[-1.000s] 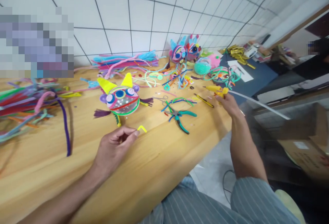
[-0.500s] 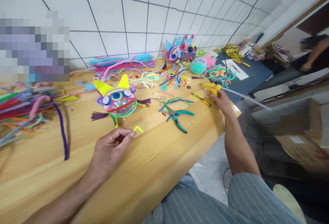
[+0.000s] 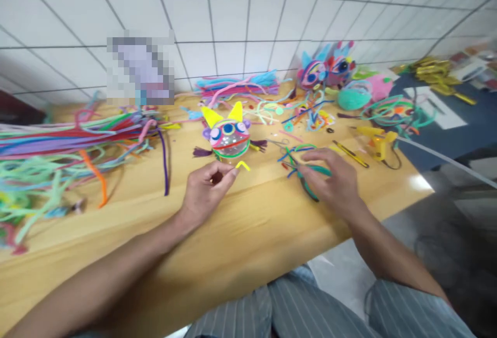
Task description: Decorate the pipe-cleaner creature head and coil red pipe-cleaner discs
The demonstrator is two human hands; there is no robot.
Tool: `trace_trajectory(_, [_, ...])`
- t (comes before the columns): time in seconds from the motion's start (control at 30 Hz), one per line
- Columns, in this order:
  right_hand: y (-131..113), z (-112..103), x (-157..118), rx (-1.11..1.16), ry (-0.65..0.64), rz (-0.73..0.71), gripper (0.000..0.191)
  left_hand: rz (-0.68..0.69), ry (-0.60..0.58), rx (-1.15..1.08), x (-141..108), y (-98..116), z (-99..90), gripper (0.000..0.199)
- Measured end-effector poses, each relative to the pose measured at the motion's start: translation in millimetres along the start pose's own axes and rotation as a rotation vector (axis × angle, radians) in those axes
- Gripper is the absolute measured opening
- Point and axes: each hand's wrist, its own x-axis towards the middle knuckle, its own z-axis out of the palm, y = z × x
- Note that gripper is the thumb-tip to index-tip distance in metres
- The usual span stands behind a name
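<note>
My left hand is closed in a pinch on a short, bent yellow pipe cleaner piece, just in front of a clear, round mask-like figure with yellow ears, button eyes and dark tassels. Thumb and fingers apart, my right hand hovers over green-handled pliers and hides part of them. Blue and green pipe cleaner bits lie around the pliers' jaws. Right of that hand are a yellow utility knife and a yellow glue gun with a long glue stick in it. Small scissors lie behind the pliers.
Loose pipe cleaners cover the left of the wooden table, and a bundle lies against the tiled wall. More decorated figures stand at the back right. Gold tinsel-like material lies on a dark blue surface.
My right hand has let go of the glue gun, which now rests on the table, and has moved left over the pliers. My left hand still pinches the yellow piece. The view has turned left.
</note>
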Motion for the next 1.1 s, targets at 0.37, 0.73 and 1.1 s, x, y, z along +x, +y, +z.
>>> trace_trajectory(0.37, [-68.1, 78.3, 62.1, 0.151, -0.057, -0.392, 0.014, 0.174, 0.083, 0.064, 9.9, 15.1, -12.7, 0.013])
trace_trajectory(0.73, [-64.2, 87.5, 87.0, 0.262, -0.001, -0.382, 0.022, 0.522, 0.126, 0.261, 28.5, 5.6, -18.1, 0.010])
trace_trajectory(1.1, [-44.6, 113.5, 82.8, 0.266, 0.011, -0.262, 0.021, 0.731, 0.175, 0.453, 49.5, -24.9, -19.6, 0.016])
